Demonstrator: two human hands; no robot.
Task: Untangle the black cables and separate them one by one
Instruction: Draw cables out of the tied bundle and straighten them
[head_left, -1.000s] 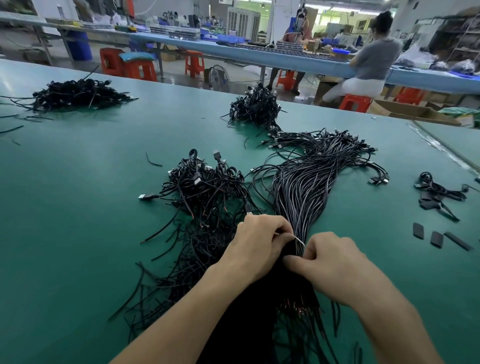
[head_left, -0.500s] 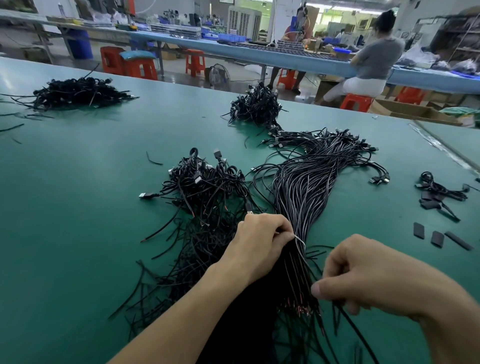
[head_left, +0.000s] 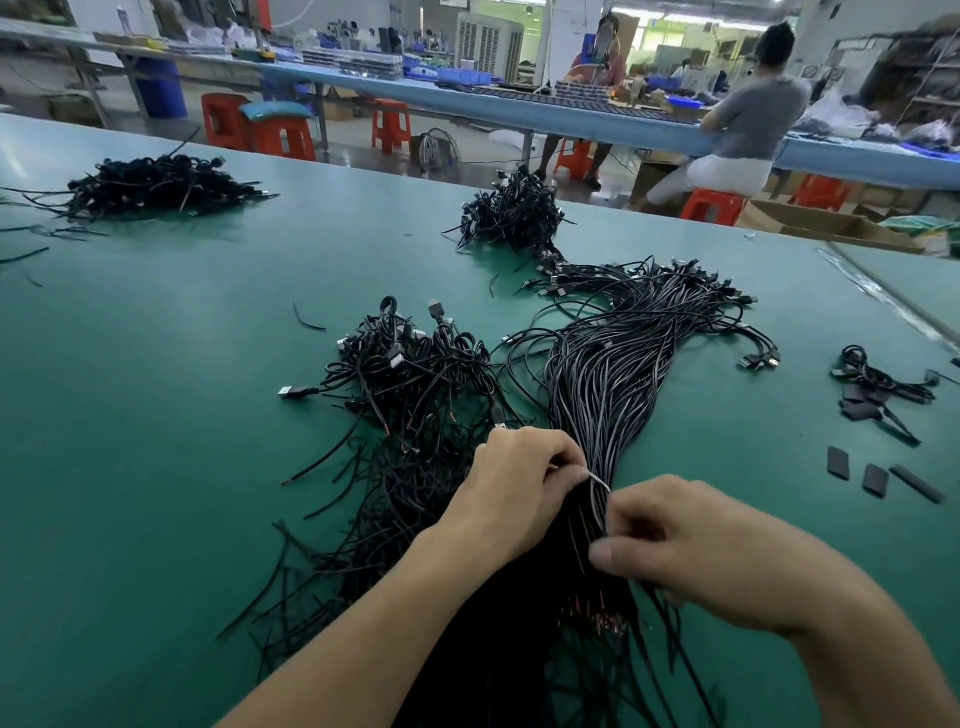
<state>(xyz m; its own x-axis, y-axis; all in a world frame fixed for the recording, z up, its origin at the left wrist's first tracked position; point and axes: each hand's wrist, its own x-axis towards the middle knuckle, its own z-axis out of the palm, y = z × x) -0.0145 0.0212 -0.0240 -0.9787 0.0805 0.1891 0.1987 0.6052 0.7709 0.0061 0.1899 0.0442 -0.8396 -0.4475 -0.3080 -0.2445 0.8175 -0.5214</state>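
Fingers of both hands pinch at the cable bundle (head_left: 608, 384) by the bench's (head_left: 156, 415) near edge.
The left hand (head_left: 519, 488) curls its fingers (head_left: 558, 454) tight on the bundle's neck; the right hand (head_left: 691, 551) pinches a single strand (head_left: 597, 480) just beside them. The bundle fans toward the far right corner, and a tangled heap (head_left: 415, 384) touches its left side.

Black cables (head_left: 608, 384) fan across the green table (head_left: 156, 415) — bundled, tangled

Crowded at centre frame by tangled cable heap (head_left: 415, 384) and long cable bundle (head_left: 608, 374), open across bare green table (head_left: 130, 415) at lower left.
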